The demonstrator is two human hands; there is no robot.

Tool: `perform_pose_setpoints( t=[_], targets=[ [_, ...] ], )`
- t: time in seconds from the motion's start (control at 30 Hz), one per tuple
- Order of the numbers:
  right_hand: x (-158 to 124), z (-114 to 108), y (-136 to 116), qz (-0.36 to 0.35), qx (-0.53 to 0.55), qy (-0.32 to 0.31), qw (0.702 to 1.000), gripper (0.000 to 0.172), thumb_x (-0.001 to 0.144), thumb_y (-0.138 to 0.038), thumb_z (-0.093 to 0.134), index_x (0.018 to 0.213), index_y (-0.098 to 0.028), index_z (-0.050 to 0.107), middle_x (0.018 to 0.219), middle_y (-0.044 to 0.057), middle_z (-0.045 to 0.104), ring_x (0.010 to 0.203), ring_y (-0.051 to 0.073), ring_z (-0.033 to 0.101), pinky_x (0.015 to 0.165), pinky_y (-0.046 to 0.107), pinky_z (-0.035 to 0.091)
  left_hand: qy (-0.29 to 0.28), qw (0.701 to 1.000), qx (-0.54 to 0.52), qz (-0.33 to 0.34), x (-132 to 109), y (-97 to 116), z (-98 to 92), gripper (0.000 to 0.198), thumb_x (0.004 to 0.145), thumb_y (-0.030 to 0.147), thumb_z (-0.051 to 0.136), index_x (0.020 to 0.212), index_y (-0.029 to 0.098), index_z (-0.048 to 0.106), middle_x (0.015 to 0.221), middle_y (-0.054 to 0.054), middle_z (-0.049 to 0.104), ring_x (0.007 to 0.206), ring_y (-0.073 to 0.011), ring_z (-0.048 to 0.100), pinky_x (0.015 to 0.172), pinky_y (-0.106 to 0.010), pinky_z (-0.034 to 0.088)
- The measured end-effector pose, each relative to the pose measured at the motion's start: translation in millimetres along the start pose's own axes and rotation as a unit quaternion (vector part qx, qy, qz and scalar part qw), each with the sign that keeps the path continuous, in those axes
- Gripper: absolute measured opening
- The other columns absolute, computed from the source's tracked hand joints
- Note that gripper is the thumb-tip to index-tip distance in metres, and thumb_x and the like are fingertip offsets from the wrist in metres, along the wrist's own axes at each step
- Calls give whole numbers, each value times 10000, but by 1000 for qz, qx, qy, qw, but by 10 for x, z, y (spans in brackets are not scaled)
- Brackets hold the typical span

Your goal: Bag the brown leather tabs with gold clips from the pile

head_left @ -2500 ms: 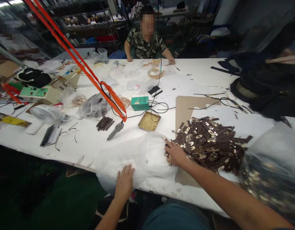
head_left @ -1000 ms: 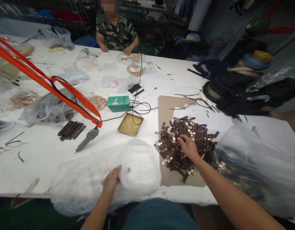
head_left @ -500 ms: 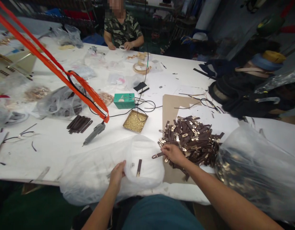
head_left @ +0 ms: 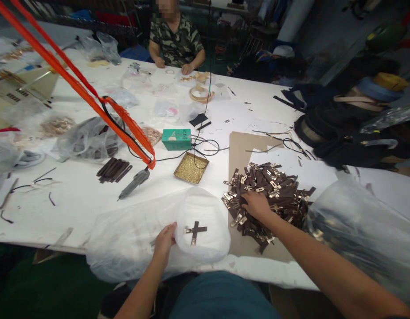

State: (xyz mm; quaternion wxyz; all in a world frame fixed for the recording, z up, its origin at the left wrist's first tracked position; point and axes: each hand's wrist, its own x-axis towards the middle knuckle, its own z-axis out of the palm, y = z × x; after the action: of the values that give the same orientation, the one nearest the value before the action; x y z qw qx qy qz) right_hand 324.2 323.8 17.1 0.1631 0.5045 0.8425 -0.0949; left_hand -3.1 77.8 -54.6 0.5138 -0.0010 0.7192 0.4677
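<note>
Along the near edge of the counter (head_left: 32, 226), a cloudy plastic bag (head_left: 128, 237) lying flat, two brown straps (head_left: 195, 230) crossed inside its mouth, left hand (head_left: 164, 241) pinching its rim, right hand (head_left: 257, 205) in the strap pile (head_left: 284, 192) beside it, that grip's hold unclear, cardboard (head_left: 237, 148) partly beneath.

Pale, even light whitens the table (head_left: 75, 208), while the background (head_left: 251, 40) past its far edge sinks into dimness — and the green floor (head_left: 32, 283) below its near edge is darker yet. Small glints dot the metal-ended strips (head_left: 284, 192). Toward the table's right end, the clear bag (head_left: 361, 239) looks stretched, soft — slightly smeared.
</note>
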Motion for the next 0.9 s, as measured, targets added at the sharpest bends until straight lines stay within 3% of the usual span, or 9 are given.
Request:
perform_pose_setpoints(
  t=[0.13, 0.3, 0.4, 0.5, 0.7, 0.9],
  targets=[
    [-48, 62, 131, 4, -15, -16, 1000, 243, 997, -353, 634, 1157, -211, 748, 1163, 97, 674, 1114, 252, 623, 999, 357, 395, 5, 1000, 1, 3, 15, -14, -12, 569, 691, 558, 814, 1034, 120, 695, 914, -78, 729, 732, -171, 677, 644, -278, 556],
    [-28, -22, 184, 29, -8, -21, 999, 277, 1049, -389, 551, 1133, -213, 747, 1122, 92, 684, 1040, 244, 648, 899, 317, 418, 8, 1000, 12, -2, 38, -1, -14, 541, 710, 544, 799, 1036, 126, 690, 896, -72, 724, 710, -175, 676, 629, -283, 553],
    [9, -31, 270, 42, 24, -12, 999, 312, 1078, -401, 493, 1166, -208, 722, 1122, 95, 681, 1020, 224, 650, 829, 278, 410, 5, 1000, 14, -6, 41, 7, -9, 527, 726, 536, 789, 1049, 131, 689, 911, -84, 734, 723, -188, 691, 641, -293, 562],
    [50, 45, 385, 51, 102, -27, 993, 318, 1059, -392, 508, 1061, -163, 728, 1079, 101, 691, 976, 205, 645, 790, 255, 392, 9, 1000, 15, -5, 36, 8, -4, 527, 736, 535, 781, 1063, 132, 690, 912, -82, 736, 717, -182, 690, 649, -289, 563],
    [80, 151, 613, 84, 276, -9, 957, 316, 949, -389, 550, 969, -137, 740, 880, 53, 692, 787, 166, 612, 730, 240, 404, 12, 1000, 13, -5, 20, 21, 0, 502, 746, 520, 782, 1053, 132, 698, 928, -84, 743, 724, -182, 697, 641, -283, 558],
    [23, 61, 731, 151, 431, 42, 889, 422, 811, -489, 602, 954, -117, 744, 782, 48, 676, 656, 162, 580, 643, 246, 411, 16, 1000, 6, -22, 9, 106, 21, 377, 819, 423, 736, 1060, 137, 692, 832, -59, 723, 636, -168, 675, 604, -283, 557]
  ],
)
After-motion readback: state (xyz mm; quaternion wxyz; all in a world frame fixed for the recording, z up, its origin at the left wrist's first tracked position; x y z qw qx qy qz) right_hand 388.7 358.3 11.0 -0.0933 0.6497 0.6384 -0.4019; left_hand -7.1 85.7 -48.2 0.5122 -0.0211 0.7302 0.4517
